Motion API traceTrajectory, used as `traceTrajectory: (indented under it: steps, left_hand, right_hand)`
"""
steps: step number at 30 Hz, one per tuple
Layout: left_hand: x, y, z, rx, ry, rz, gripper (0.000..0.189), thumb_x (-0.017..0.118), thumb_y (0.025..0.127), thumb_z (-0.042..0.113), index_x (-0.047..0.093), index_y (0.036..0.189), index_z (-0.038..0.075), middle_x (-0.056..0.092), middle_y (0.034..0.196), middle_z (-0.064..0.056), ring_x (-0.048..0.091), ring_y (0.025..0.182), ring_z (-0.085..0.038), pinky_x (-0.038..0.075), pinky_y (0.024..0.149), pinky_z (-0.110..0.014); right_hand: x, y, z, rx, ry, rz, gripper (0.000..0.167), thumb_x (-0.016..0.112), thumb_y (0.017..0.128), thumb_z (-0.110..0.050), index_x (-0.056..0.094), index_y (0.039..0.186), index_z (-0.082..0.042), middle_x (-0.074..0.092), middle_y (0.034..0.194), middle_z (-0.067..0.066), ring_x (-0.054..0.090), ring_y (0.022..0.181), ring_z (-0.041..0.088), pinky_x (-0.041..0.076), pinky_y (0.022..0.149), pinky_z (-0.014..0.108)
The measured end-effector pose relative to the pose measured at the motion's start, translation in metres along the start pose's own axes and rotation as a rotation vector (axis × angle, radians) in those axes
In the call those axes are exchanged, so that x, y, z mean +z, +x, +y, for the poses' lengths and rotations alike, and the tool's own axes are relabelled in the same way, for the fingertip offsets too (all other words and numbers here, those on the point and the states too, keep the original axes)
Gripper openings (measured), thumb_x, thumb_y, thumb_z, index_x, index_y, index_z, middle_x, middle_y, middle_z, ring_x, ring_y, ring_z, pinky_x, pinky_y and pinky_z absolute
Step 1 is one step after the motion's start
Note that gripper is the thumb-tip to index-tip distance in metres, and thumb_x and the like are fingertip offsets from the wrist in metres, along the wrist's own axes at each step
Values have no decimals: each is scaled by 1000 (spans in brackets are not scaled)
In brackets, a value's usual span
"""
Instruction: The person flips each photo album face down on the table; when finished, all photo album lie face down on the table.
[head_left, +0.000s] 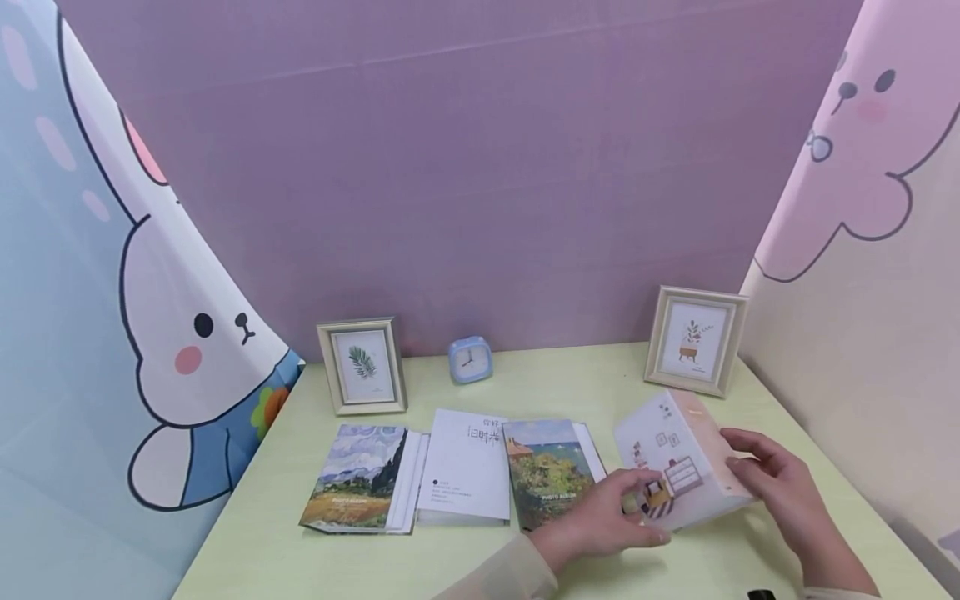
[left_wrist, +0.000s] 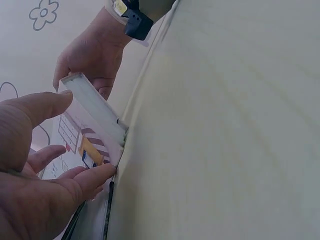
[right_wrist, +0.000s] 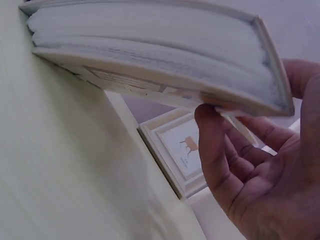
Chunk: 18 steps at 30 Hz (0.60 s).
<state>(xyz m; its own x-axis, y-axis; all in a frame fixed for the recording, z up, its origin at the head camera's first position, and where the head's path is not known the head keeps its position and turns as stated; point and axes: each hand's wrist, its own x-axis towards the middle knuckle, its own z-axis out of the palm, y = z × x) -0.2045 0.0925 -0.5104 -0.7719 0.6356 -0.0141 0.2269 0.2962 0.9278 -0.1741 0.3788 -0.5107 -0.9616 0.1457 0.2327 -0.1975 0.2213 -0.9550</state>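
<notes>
A thick photo album [head_left: 660,467] with a drawn-room cover and a pink spine [head_left: 712,442] stands tilted over the right part of the table. My right hand [head_left: 787,487] pinches it by the spine side, thumb [right_wrist: 209,135] against one cover. My left hand [head_left: 600,517] is at the opposite lower corner, its fingers spread out in front of the illustrated cover. In the left wrist view, the left hand's fingertips lie right at the album's [left_wrist: 95,110] lower edge. White page edges [right_wrist: 150,37] show in the right wrist view.
Left of the hands lie a landscape-cover album [head_left: 356,479], a white album [head_left: 465,467] and a garden-cover album [head_left: 547,467]. Behind stand a leaf-picture frame [head_left: 363,367], a blue clock [head_left: 470,360] and a plant-picture frame [head_left: 696,342]. A small black object [head_left: 761,595] shows at the front edge.
</notes>
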Motion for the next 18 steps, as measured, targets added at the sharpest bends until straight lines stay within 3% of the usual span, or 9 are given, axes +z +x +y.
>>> traceTrajectory:
  steps: [9, 14, 18]
  left_hand:
    - [5, 4, -4, 31, 46, 21, 64, 90, 83, 19, 63, 140, 29, 56, 138, 13, 56, 118, -4, 56, 89, -17]
    - [7, 4, -3, 32, 56, 30, 64, 90, 83, 19, 63, 140, 29, 56, 137, 14, 56, 119, -4, 55, 92, -18]
    - [8, 3, -2, 41, 81, 39, 62, 90, 82, 19, 64, 138, 28, 57, 139, 13, 56, 121, -6, 54, 96, -20]
  right_hand:
    - [5, 2, 5, 69, -267, 56, 44, 73, 100, -21, 61, 137, 2, 73, 88, -3, 66, 77, 8, 55, 60, 25]
    - [6, 1, 3, 54, -419, 68, 48, 75, 99, -29, 64, 136, 0, 71, 100, -1, 61, 81, 4, 52, 60, 26]
    - [5, 1, 4, 49, -501, 71, 48, 75, 98, -32, 67, 134, -2, 72, 109, 8, 58, 84, 1, 50, 62, 25]
